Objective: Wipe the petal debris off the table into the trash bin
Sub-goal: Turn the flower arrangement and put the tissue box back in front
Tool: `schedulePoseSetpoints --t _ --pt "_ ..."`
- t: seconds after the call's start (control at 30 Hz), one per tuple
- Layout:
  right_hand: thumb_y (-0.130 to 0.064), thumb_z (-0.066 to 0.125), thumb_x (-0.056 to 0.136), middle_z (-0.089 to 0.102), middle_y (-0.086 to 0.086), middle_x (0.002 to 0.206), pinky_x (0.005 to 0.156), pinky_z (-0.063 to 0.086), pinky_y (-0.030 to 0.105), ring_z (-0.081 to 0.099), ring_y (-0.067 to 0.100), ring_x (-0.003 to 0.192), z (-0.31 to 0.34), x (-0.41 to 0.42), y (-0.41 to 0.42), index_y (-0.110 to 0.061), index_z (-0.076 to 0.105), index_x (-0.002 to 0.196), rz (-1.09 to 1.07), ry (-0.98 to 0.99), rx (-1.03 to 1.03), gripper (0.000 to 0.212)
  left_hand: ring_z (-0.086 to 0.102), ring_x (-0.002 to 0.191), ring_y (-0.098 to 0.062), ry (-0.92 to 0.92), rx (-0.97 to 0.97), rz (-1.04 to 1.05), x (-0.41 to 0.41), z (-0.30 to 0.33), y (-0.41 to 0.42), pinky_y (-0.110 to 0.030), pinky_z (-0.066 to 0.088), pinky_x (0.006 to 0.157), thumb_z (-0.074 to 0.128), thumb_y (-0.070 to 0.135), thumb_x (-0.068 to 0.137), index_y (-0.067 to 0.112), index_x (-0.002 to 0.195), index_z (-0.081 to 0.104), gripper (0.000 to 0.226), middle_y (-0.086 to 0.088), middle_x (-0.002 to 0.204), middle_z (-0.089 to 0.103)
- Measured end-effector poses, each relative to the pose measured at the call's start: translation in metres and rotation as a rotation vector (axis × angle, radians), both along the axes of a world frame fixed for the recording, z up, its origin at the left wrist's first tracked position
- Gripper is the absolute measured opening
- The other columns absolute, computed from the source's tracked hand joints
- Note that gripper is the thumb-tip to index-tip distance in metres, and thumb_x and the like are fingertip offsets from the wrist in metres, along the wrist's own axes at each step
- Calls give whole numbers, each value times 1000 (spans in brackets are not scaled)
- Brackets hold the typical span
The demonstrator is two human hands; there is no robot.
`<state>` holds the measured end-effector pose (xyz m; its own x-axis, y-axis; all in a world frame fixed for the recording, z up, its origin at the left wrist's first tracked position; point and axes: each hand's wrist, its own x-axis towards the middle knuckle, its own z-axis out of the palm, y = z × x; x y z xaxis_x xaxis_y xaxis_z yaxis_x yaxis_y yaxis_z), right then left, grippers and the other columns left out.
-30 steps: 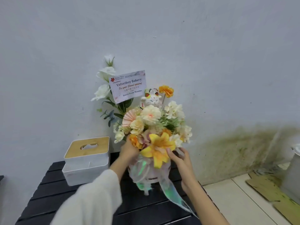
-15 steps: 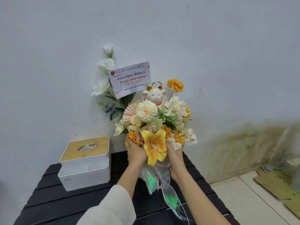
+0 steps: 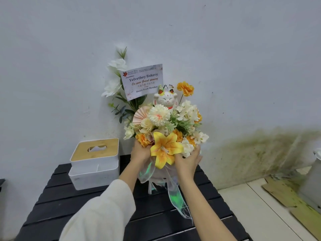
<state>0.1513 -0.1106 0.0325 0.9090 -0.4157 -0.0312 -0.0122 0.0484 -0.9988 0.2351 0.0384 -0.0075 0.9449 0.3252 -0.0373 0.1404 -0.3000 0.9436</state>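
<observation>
A flower arrangement (image 3: 165,126) with yellow, orange and cream blooms, a lucky-cat figure and a greeting card stands at the back of the black slatted table (image 3: 83,211). Its base is wrapped in iridescent ribbon. My left hand (image 3: 139,152) grips the arrangement's left side just under the blooms. My right hand (image 3: 188,160) presses against its right side. Both hands hold it between them. No petal debris shows on the table, and the trash bin's identity is unclear.
A white tissue box (image 3: 94,162) with a wooden lid sits on the table's left rear. The wall is right behind the flowers. Tiled floor (image 3: 246,211) and cardboard pieces (image 3: 293,202) lie to the right, with a grey container (image 3: 314,174) at the right edge.
Both hands have closed in on the arrangement's sides. It has turned more upright and the cat now faces me. The view has shifted slightly.
</observation>
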Motion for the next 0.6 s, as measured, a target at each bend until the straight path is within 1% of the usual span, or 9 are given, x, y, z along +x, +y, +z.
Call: schedulePoseSetpoints --t 0.07,0.13,0.17,0.23,0.27,0.33,0.43,0.5,0.6 --pt "0 52 81 -3 3 158 105 37 42 9 22 145 7 -11 8 -32 8 147 -90 -192 -161 85 56 111 -22 20 69 -27 12 -8 11 -45 50 91 70 61 55 37 123 49 74 7 116 62" --pt "9 47 75 6 0 158 111 30 51 7 18 146 16 -20 20 -30 15 146 -141 -352 -317 88 54 114 -22 22 123 -48 -28 25 10 -38 49 91 73 64 53 37 124 47 80 8 118 59" --pt "11 45 73 11 -1 158 116 21 50 5 16 146 20 -24 28 -26 20 146 -133 -431 -395 86 53 114 -23 9 139 -39 -47 39 12 -33 46 88 74 58 59 32 127 45 78 5 120 56" --pt "10 43 73 20 1 156 121 6 41 5 15 146 28 -35 51 -18 30 144 -54 -625 -537 77 52 114 -26 -55 167 41 -73 53 24 -28 40 82 72 38 73 18 132 43 68 -3 123 55" --pt "8 42 74 24 3 154 121 5 36 7 16 146 30 -41 64 -14 34 142 -1 -725 -613 72 52 115 -27 -96 178 111 -85 59 34 -28 40 82 70 33 77 15 131 44 63 -5 124 55" --pt "5 43 78 32 4 151 120 11 34 14 15 145 26 -47 92 -12 39 139 124 -835 -702 64 52 113 -26 -191 219 231 -102 62 62 -32 42 86 66 31 80 15 128 46 55 -6 123 57" --pt "-5 50 88 39 -1 147 115 23 29 21 6 141 9 -50 123 -18 39 139 359 -722 -606 54 49 114 -28 -153 333 316 -120 52 107 -39 44 89 63 28 78 18 126 49 50 -9 124 54" --pt "-15 54 91 39 -2 147 111 24 22 25 4 137 -5 -48 135 -20 36 141 461 -580 -534 53 43 119 -33 -45 467 320 -131 43 128 -43 41 95 63 32 78 22 127 47 53 -11 130 48" --pt "-27 58 90 37 -4 148 111 25 26 29 9 137 -24 -35 150 -23 32 143 519 -421 -456 59 29 130 -37 107 552 282 -134 26 150 -50 34 102 65 46 77 30 136 38 67 -11 144 31"
